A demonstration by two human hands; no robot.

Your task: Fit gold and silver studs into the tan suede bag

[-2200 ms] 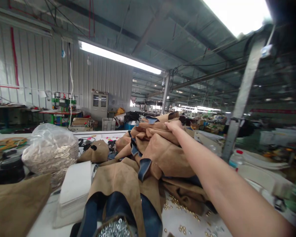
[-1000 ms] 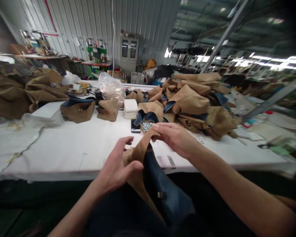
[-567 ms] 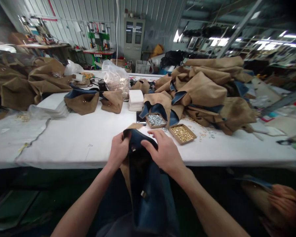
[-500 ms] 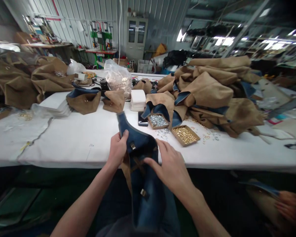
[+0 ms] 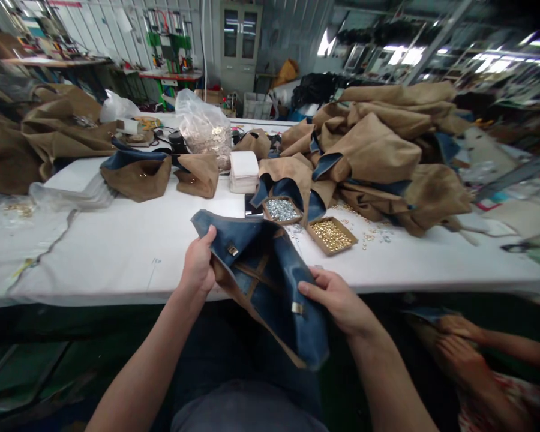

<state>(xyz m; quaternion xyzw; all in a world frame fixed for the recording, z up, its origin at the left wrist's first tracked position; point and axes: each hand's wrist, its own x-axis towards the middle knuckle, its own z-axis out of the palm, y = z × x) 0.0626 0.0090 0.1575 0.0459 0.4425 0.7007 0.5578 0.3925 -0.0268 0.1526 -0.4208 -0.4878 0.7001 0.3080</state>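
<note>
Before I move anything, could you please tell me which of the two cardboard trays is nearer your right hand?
The cardboard tray holding golden fittings is nearer the right hand; the other tray, farther back and left, holds silvery fittings.

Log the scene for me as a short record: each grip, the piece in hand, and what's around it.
Left grip: closed on the blue-lined brown piece at its left end
Right grip: closed on its right side, thumb near a metal fitting
Held piece: spread open, lining upward, at the white table's near edge
Silver pieces: in a small box
Gold pieces: in a second box
Back right: pile of brown pieces
Far right: co-worker's hands at another piece
</note>
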